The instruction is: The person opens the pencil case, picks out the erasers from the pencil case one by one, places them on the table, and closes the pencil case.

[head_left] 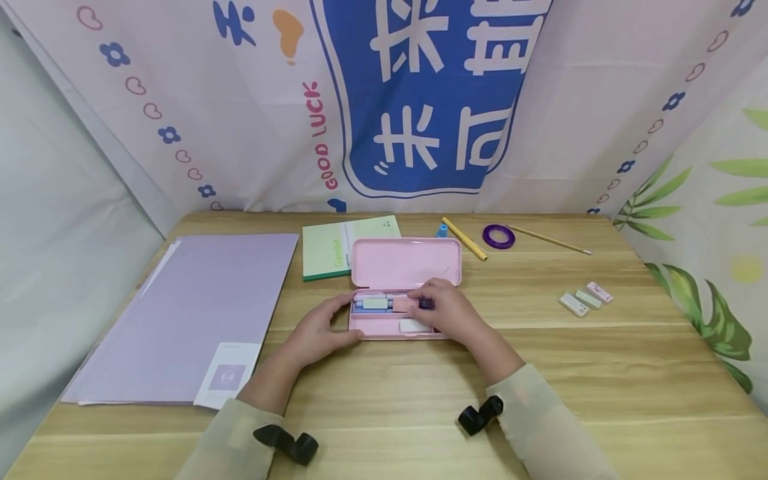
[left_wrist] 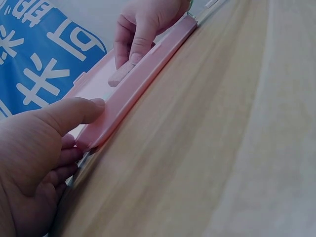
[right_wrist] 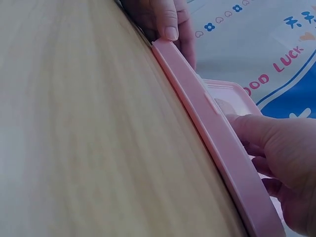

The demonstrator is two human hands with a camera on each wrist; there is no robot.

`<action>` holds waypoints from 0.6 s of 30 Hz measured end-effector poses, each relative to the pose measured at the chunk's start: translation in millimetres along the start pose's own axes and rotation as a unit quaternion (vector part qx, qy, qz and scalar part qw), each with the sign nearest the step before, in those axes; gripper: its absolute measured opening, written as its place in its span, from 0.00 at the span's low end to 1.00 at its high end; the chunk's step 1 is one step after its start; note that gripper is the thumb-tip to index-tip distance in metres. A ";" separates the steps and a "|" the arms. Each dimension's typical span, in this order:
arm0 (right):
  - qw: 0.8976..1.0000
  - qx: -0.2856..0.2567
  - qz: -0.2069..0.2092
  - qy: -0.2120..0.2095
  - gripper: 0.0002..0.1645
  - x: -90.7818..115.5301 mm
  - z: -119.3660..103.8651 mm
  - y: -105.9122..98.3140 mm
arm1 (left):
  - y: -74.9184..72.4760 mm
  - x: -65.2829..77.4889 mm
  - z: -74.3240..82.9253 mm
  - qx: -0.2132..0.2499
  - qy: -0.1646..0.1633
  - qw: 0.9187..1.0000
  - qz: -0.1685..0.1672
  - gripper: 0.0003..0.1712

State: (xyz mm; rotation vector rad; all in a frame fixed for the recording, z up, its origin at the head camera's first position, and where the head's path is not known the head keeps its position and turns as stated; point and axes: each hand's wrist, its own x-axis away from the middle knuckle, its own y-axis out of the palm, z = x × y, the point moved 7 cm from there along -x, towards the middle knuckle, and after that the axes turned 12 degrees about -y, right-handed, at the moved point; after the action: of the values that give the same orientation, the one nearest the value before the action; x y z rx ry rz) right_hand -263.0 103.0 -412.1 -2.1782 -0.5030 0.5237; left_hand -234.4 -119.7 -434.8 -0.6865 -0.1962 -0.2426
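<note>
A pink pencil case (head_left: pixel 396 337) lies on the table, its lid (head_left: pixel 406 263) raised at the back. My left hand (head_left: pixel 319 331) grips its left end; in the left wrist view the thumb is on the front rim and the fingers are below. My right hand (head_left: pixel 447 308) reaches into the right part of the case and pinches a small pink block (left_wrist: pixel 121 74). Beside that block lies a pen with a pale green part (head_left: pixel 375 303) in the rear compartment. A dark piece (head_left: pixel 426 303) shows beside the right fingers. In the front compartment sits a white eraser (head_left: pixel 414 325).
Left of the case lie a large purple folder (head_left: pixel 198 307) and a green notebook (head_left: pixel 324 247). Behind and to the right are a small blue item (head_left: pixel 442 230), a yellow pen (head_left: pixel 465 239), a purple tape roll (head_left: pixel 499 237), a pencil (head_left: pixel 549 239) and several erasers (head_left: pixel 587 299).
</note>
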 end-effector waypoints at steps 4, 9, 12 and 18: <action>1.000 0.001 0.013 -0.009 0.19 1.3 -1.3 -2.8 | 1.1 -0.6 -0.4 -0.004 -0.002 1.000 -0.001 0.47; 0.999 0.006 0.032 -0.003 0.22 8.8 2.8 -15.4 | 2.0 0.1 0.4 -0.004 -0.004 1.000 -0.003 0.47; 0.998 0.003 0.057 0.008 0.23 20.4 13.2 -30.6 | 2.4 0.1 0.4 -0.001 -0.003 1.000 -0.005 0.47; 0.993 0.029 0.109 0.045 0.23 58.8 50.2 -69.1 | 0.4 0.8 0.5 -0.002 -0.006 1.000 -0.002 0.47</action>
State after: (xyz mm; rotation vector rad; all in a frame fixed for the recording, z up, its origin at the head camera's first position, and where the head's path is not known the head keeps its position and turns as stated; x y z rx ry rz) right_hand -252.3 205.1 -397.8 -2.2011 -0.1995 0.5478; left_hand -233.6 -119.2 -434.5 -0.6910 -0.2088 -0.2437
